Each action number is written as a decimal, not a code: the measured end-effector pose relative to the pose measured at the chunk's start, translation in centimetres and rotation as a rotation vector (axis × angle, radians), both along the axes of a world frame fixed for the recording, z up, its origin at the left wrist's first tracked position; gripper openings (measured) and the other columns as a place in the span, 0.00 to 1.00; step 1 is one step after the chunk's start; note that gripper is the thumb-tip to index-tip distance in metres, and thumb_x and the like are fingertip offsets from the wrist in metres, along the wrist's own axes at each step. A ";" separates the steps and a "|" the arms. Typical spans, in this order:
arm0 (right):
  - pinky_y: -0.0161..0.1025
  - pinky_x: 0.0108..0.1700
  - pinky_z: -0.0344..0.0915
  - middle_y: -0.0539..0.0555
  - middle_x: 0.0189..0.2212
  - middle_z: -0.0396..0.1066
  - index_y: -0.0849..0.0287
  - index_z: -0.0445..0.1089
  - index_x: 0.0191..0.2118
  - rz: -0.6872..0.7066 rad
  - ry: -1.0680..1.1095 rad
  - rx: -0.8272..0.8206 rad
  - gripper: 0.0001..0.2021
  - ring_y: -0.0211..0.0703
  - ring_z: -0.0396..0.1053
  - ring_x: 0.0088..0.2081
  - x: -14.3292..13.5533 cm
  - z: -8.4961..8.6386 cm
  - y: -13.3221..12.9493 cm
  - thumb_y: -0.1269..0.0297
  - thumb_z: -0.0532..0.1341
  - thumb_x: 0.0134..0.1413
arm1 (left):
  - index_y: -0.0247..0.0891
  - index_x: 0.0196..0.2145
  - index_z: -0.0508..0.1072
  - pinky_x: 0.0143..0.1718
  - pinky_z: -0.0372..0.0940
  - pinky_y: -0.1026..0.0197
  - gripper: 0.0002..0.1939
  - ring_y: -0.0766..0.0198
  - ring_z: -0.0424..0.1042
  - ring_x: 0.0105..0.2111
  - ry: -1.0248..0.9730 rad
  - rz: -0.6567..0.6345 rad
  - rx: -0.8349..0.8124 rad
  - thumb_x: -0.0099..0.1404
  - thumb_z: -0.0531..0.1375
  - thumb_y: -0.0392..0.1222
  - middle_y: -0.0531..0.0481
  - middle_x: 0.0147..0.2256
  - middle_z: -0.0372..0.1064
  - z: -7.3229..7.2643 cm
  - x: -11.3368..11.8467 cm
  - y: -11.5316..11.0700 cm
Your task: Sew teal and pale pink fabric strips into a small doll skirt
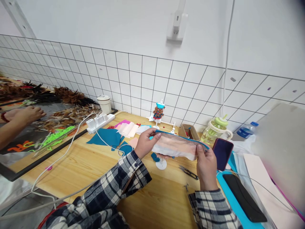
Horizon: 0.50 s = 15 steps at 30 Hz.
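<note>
A strip of thin pale fabric (176, 148) with a teal upper edge is stretched between my two hands above the wooden table. My left hand (148, 143) pinches its left end, thumb on the near side. At the other end, my right hand (206, 163) grips the strip between thumb and fingers. Below the fabric is a small stand with a round white base (161, 164); its upper part is mostly hidden. Thread snips (188, 172) lie on the table to the left of my right hand.
Teal fabric pieces (105, 137) and a power strip (101, 123) lie left. A small decorated stand (158, 113) is at the back. Right are a drink bottle (214, 130), an upright phone (223, 154) and a flat black phone (245, 197). A co-worker's hand (30, 116) is far left.
</note>
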State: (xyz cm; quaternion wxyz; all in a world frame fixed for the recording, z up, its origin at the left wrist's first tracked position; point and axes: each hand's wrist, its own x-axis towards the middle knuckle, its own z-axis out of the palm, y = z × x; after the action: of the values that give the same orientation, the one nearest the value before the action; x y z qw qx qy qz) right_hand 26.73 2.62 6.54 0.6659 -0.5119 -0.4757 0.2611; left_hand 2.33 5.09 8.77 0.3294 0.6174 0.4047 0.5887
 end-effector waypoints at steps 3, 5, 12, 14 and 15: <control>0.42 0.44 0.65 0.53 0.35 0.74 0.59 0.72 0.41 0.003 0.015 -0.004 0.18 0.45 0.70 0.39 0.0 -0.1 0.0 0.49 0.63 0.52 | 0.36 0.36 0.73 0.37 0.65 0.64 0.11 0.63 0.70 0.34 -0.007 -0.007 -0.004 0.62 0.61 0.47 0.48 0.33 0.72 0.1 0.0 -0.1; 0.42 0.44 0.65 0.53 0.35 0.74 0.59 0.72 0.41 0.007 0.024 -0.004 0.18 0.45 0.70 0.39 0.0 -0.2 0.0 0.50 0.63 0.52 | 0.36 0.35 0.73 0.36 0.65 0.64 0.11 0.63 0.70 0.34 -0.006 -0.005 -0.010 0.62 0.61 0.47 0.48 0.33 0.71 0.2 0.0 -0.1; 0.43 0.45 0.65 0.53 0.36 0.74 0.59 0.72 0.41 -0.004 0.040 -0.003 0.18 0.45 0.70 0.39 0.1 -0.4 -0.1 0.49 0.63 0.51 | 0.36 0.35 0.72 0.35 0.65 0.65 0.10 0.64 0.70 0.33 -0.016 -0.010 -0.021 0.62 0.61 0.47 0.49 0.32 0.71 0.3 0.0 -0.3; 0.44 0.46 0.65 0.54 0.36 0.74 0.59 0.72 0.41 -0.004 0.043 -0.003 0.19 0.45 0.70 0.39 0.1 -0.5 0.0 0.49 0.63 0.51 | 0.36 0.34 0.72 0.34 0.65 0.65 0.10 0.64 0.70 0.33 -0.009 -0.003 -0.024 0.62 0.61 0.47 0.49 0.32 0.71 0.4 0.0 -0.3; 0.44 0.46 0.65 0.54 0.36 0.74 0.59 0.72 0.42 -0.006 0.039 -0.003 0.19 0.45 0.70 0.39 0.1 -0.5 0.0 0.49 0.63 0.51 | 0.36 0.34 0.72 0.34 0.65 0.65 0.11 0.63 0.70 0.33 -0.005 0.002 -0.025 0.62 0.61 0.47 0.49 0.31 0.71 0.4 -0.1 -0.3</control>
State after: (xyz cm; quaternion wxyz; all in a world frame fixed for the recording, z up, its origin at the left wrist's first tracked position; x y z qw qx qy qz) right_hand 26.80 2.61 6.00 0.6751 -0.5092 -0.4607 0.2698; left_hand 2.27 4.76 9.16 0.3373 0.6114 0.4120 0.5854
